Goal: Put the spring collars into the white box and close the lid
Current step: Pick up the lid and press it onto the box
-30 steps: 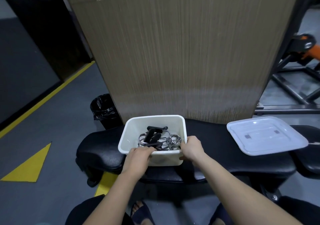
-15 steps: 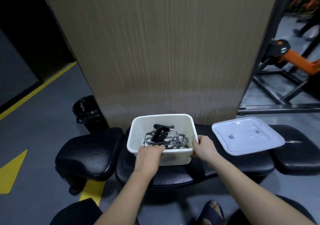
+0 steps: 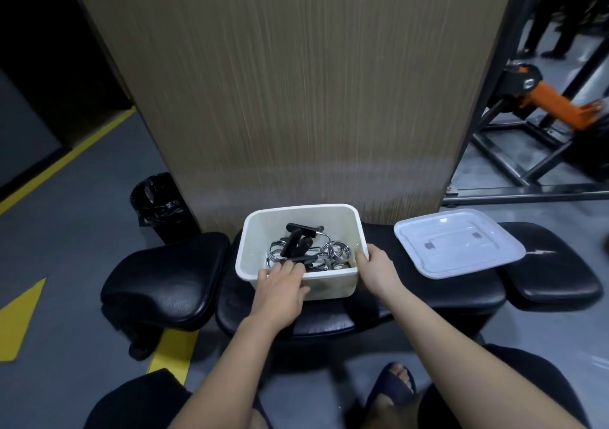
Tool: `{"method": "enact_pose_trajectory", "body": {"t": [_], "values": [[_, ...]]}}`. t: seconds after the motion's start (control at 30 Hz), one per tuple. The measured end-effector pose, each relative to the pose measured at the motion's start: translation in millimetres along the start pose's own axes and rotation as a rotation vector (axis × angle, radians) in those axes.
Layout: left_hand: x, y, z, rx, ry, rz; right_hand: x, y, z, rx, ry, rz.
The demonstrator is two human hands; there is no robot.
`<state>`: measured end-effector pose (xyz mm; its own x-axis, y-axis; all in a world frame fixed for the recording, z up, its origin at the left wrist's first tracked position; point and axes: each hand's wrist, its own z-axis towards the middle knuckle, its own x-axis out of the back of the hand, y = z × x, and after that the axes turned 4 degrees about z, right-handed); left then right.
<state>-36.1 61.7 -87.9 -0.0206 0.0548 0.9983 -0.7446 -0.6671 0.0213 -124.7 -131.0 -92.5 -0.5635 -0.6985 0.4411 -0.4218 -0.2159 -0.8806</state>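
The white box (image 3: pixel 329 217) stands lidless on a black padded bench (image 3: pixel 428 296). Inside it lie several chrome spring collars (image 3: pixel 333 250) with black handles. My left hand (image 3: pixel 280 291) rests over the box's near rim, its fingertips dipping inside and touching the collars. My right hand (image 3: pixel 375 272) grips the box's near right corner. The white lid (image 3: pixel 456 242) lies flat on the bench to the right of the box, apart from it.
A wood-grain panel (image 3: pixel 296 99) rises right behind the bench. A black lined bin (image 3: pixel 158 204) stands on the floor at the left. A black seat pad (image 3: pixel 168 277) sits left of the box. Gym machine frames (image 3: pixel 527 125) stand at the right. My sandalled foot (image 3: pixel 395 382) is below.
The view has swung to the left and closer. My left hand's fingers have reached further over the rim into the box. My right hand stays on the box's corner.
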Motion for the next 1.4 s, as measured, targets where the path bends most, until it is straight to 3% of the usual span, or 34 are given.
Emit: {"method": "enact_pose_trajectory", "body": {"t": [0.1,0.27,0.43,0.53,0.67,0.8,0.93,1.17,1.3,1.4], "values": [[1,-2,-5,-0.012,-0.011,-0.013,9,12,-11,-0.012,-0.034,0.003],[4,5,2,-0.032,0.086,-0.163,45,54,-8,-0.048,0.181,-0.035],[7,49,25,-0.006,0.006,-0.233,69,96,18,-0.076,0.322,-0.381],[-1,58,32,0.019,-0.015,-0.062,71,119,31,-0.052,0.298,-0.549],[-9,52,37,0.037,-0.116,-0.109,54,153,40,-0.097,0.151,-0.96],[-7,54,45,0.059,-0.172,-0.12,36,151,38,-0.018,0.143,-1.113],[-5,54,45,0.047,-0.193,-0.135,39,123,28,-0.137,0.253,-1.016],[1,54,43,0.044,-0.266,-0.138,72,105,12,-0.09,0.251,-1.082],[7,54,43,0.055,-0.286,-0.137,89,77,5,0.101,0.291,-0.732],[9,54,39,0.05,-0.274,-0.141,105,47,-11,0.131,0.359,-0.384]]}}
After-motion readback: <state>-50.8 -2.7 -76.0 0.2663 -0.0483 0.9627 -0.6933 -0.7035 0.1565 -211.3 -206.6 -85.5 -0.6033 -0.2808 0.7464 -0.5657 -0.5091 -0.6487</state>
